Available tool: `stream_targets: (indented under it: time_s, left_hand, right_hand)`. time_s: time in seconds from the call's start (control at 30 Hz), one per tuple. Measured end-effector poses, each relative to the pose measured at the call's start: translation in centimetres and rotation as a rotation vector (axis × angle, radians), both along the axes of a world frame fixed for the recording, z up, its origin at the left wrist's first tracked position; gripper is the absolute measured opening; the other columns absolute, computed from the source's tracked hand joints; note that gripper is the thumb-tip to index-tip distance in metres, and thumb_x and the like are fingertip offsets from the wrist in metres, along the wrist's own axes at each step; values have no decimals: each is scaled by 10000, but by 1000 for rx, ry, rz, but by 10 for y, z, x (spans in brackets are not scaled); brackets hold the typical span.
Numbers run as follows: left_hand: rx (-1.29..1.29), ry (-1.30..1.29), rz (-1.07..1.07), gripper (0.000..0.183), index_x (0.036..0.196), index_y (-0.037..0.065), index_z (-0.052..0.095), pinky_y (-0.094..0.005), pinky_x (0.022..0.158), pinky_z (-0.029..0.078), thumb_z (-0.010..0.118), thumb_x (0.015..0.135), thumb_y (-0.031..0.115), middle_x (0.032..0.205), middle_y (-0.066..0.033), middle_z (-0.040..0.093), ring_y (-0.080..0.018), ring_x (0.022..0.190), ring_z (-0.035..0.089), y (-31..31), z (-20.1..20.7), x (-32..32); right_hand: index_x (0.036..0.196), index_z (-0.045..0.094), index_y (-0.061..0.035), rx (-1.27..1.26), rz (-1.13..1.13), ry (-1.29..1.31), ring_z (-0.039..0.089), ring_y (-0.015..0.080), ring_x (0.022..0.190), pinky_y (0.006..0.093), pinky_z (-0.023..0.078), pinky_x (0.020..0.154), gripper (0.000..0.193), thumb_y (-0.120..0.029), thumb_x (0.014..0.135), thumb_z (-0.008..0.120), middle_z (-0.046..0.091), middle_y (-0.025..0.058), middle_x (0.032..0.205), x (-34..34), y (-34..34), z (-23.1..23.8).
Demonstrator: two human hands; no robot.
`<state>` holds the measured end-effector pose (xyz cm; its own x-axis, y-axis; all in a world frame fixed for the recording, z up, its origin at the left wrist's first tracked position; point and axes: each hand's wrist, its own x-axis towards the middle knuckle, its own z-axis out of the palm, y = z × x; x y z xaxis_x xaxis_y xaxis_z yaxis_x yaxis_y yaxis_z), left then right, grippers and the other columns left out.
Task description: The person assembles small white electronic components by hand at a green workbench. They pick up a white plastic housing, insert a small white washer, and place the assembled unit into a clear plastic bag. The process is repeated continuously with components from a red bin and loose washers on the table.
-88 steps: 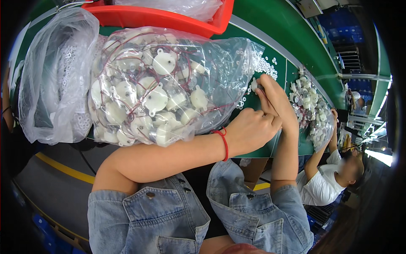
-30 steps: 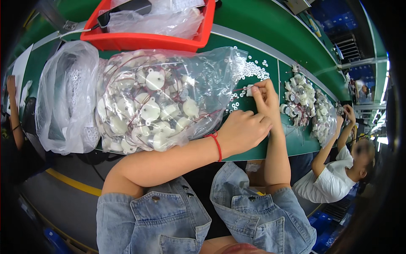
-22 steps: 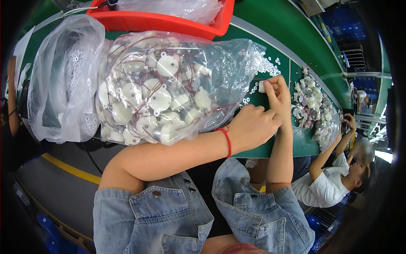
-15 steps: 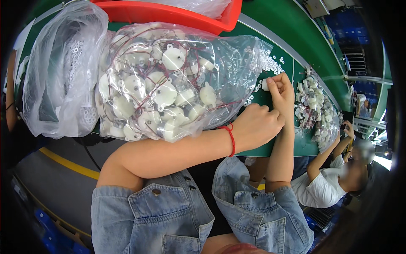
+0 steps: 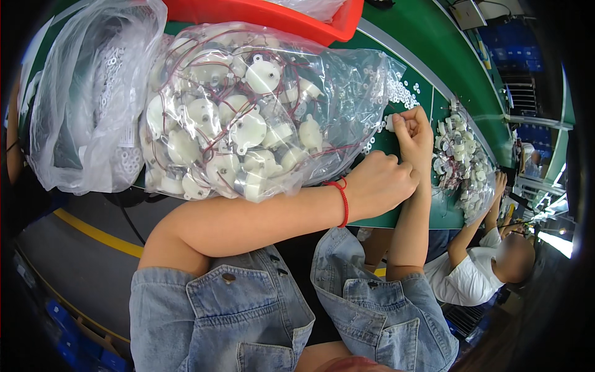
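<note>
Between thumb and fingertips, my right hand (image 5: 415,133) pinches a small white plastic buzzer (image 5: 390,123), mostly covered by the fingers. My left hand (image 5: 385,184), with a red cord at the wrist, is curled closed against the right wrist; whatever its fingers hold, if anything, is hidden. Left of my hands lies a large clear bag (image 5: 341,80) full of white round buzzers (image 5: 248,129) with thin dark-red wires. Small white ring washers (image 5: 403,94) are scattered on the green table just beyond my right hand.
Another clear bag (image 5: 59,124) with white washers stands at the far left. A red bin (image 5: 248,13) is at the back. Right of my hands is a heap of wired buzzers (image 5: 458,149), some bagged. Another person (image 5: 465,273) in a white shirt works at the right.
The view has shifted slightly, and the bags sit a little differently in it. My hands keep nearly the same pose, the right still pinching the buzzer. The person at right has moved their head and hands.
</note>
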<state>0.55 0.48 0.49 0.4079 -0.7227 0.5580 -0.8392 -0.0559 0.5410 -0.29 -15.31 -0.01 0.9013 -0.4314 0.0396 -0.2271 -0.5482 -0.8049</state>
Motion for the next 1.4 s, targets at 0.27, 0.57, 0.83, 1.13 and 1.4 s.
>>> stream_targets:
  time_s: [0.27, 0.57, 0.83, 1.13, 1.4]
  left_hand:
    - [34, -1, 0, 80, 759, 82, 562, -337, 505, 473, 620, 765, 137, 674, -43, 594, -202, 598, 636, 0, 0, -1]
    - [15, 29, -42, 96, 731, 86, 553, -341, 519, 472, 602, 786, 147, 671, -45, 585, -207, 597, 634, 1, 3, -3]
    - [-35, 44, -76, 84, 739, 102, 572, -321, 539, 475, 619, 775, 161, 672, -19, 579, -188, 597, 612, -1, 7, -14]
    - [-167, -4, -96, 160, 742, 100, 604, -319, 506, 457, 663, 843, 208, 646, -13, 563, -176, 560, 585, 1, 11, -2]
    - [-127, 389, -61, 168, 858, 76, 616, -372, 561, 497, 602, 921, 231, 663, -89, 612, -272, 618, 639, -5, 4, 6]
  right_hand:
    - [876, 451, -29, -298, 263, 149, 383, 153, 493, 326, 289, 469, 183, -126, 946, 589, 417, 84, 570, 7, 8, 32]
    - [946, 422, -13, -413, 544, 236, 544, 457, 717, 469, 422, 619, 151, -79, 929, 556, 549, 240, 749, 25, -2, 51]
    - [1017, 475, -35, -635, 567, 261, 592, 426, 785, 494, 449, 680, 154, -79, 906, 572, 589, 218, 814, 21, 10, 56]
    - [1015, 456, -52, -604, 491, 318, 589, 435, 778, 487, 450, 672, 145, -112, 932, 559, 597, 221, 817, 20, 10, 53]
    - [991, 446, -67, 360, 181, 39, 408, 100, 660, 277, 358, 585, 188, -244, 1013, 508, 474, 4, 772, -16, -27, 32]
